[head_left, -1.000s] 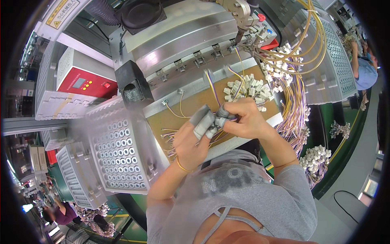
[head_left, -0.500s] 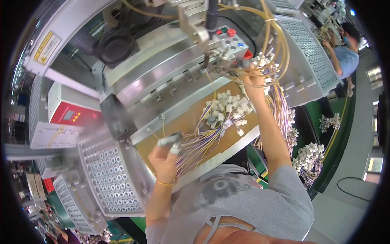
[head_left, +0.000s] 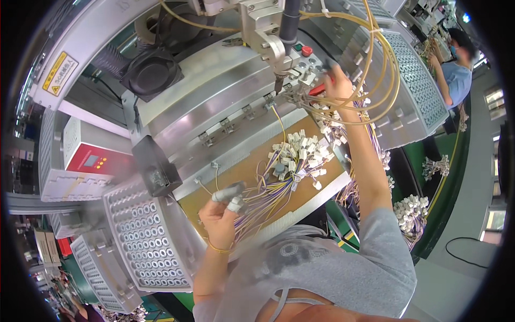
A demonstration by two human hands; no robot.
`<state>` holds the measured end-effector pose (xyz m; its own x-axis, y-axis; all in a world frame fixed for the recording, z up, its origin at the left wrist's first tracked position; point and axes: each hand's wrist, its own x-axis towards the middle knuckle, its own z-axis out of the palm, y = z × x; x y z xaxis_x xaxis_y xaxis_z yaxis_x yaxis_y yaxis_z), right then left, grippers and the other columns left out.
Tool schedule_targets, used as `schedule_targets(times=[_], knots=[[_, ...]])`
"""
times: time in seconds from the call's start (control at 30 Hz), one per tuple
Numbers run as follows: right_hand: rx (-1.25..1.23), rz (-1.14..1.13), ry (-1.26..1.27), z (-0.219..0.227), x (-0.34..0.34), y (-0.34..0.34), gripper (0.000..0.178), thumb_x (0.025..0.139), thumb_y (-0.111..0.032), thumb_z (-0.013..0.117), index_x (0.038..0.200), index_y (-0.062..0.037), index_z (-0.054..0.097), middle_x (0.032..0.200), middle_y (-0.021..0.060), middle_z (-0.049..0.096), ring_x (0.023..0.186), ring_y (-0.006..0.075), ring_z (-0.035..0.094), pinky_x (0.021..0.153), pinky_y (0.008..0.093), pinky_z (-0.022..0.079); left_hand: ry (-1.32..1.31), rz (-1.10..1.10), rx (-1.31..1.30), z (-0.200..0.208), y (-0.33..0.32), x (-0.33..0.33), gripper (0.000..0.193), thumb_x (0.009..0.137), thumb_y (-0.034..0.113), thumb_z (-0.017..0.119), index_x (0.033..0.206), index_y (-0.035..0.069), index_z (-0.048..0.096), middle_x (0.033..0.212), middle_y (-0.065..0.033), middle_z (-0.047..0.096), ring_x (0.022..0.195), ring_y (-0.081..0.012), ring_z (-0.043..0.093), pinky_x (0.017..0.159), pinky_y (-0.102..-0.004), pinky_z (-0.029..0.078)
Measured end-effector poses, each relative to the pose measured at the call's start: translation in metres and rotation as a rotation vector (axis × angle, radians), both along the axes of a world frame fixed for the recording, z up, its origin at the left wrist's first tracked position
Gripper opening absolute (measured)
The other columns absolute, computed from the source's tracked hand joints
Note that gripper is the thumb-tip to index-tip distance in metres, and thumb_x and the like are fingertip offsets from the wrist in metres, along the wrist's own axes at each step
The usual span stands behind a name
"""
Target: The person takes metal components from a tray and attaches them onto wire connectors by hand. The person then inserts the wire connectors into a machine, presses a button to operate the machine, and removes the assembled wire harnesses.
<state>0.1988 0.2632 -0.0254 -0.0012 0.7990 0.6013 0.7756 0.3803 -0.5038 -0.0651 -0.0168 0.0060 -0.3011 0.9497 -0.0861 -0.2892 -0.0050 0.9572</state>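
Observation:
My left hand (head_left: pixel 219 217) is at the near left edge of the brown work board (head_left: pixel 206 201). Grey-white covers sit on its thumb and index finger, which are brought close together. Anything between the fingertips is too small to make out. Purple, yellow and white wires (head_left: pixel 263 201) run beside them to a heap of white connectors (head_left: pixel 300 153). My right hand (head_left: pixel 339 88) reaches over the button panel (head_left: pixel 314 61), index finger stretched out and blurred, apparently empty. A red object (head_left: pixel 321 87) lies beside it, partly hidden. One wire (head_left: pixel 280 121) leads into the clamp under the machine head (head_left: pixel 278 59).
Looped amber tubes (head_left: pixel 394 80) hang around my right forearm. A black box (head_left: pixel 155 166) stands left of the board, with a red-and-white controller (head_left: pixel 96 150) behind it. Perforated metal panels (head_left: pixel 147 236) flank both sides. Connector bundles (head_left: pixel 410 212) hang at right; another person (head_left: pixel 455 80) works beyond.
My right hand has moved away from the connectors beside the machine head, up to the button panel. The left hand stays almost in place. The view has shifted slightly.

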Motion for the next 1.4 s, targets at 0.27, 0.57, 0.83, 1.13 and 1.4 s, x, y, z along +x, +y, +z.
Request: schedule_targets(times=[0.27,0.57,0.83,1.13,1.4], knots=[[-0.659,0.957,0.699,0.054,-0.078,-0.178,0.024,0.079,-0.005,0.057,0.101,0.0045,0.054,0.089,0.0054,0.058,0.08,0.0142,0.056,0.072,0.026,0.044,-0.209,-0.134,-0.034,0.027,0.038,0.009,0.02,0.078,0.003,0.048,0.096,-0.002,0.055,0.112,-0.0161,0.051,0.067,-0.0109,0.053,0.053,-0.0237,0.045],[-0.891,0.887,0.621,0.069,-0.084,-0.177,0.016,0.08,-0.004,0.052,0.094,0.002,0.057,0.079,0.0024,0.058,0.064,0.0049,0.051,0.054,0.0175,0.04,-0.476,-0.265,-0.023,0.028,0.049,0.019,0.024,0.08,0.005,0.05,0.103,0.001,0.055,0.102,-0.0085,0.056,0.066,-0.0103,0.055,0.051,-0.0219,0.045],[-0.699,0.507,0.948,0.046,-0.077,-0.146,0.016,0.076,-0.002,0.052,0.091,0.0002,0.057,0.074,0.0038,0.059,0.055,0.0071,0.052,0.048,0.0192,0.041,-0.044,-0.274,0.166,-0.017,0.049,0.046,0.032,0.082,0.016,0.053,0.111,0.002,0.051,0.106,-0.0092,0.052,0.079,-0.0189,0.056,0.066,-0.0264,0.046],[-0.565,0.258,1.269,-0.005,-0.077,-0.097,0.023,0.074,0.002,0.049,0.097,0.0013,0.047,0.066,0.0053,0.051,0.042,0.013,0.045,0.036,0.0273,0.038,0.754,-0.28,-0.06,-0.065,0.03,-0.001,0.028,0.077,0.015,0.059,0.102,0.004,0.057,0.095,-0.0117,0.058,0.083,-0.0241,0.057,0.074,-0.0312,0.044],[-0.436,0.171,1.224,0.009,-0.074,-0.092,0.016,0.075,-0.002,0.048,0.058,-0.0017,0.048,0.049,0.0048,0.046,0.038,0.0133,0.043,0.034,0.0241,0.036,0.662,0.155,-0.191,-0.07,-0.005,-0.101,0.021,0.077,0.011,0.057,0.096,0.003,0.06,0.085,-0.0119,0.062,0.075,-0.0164,0.058,0.068,-0.0277,0.044]])
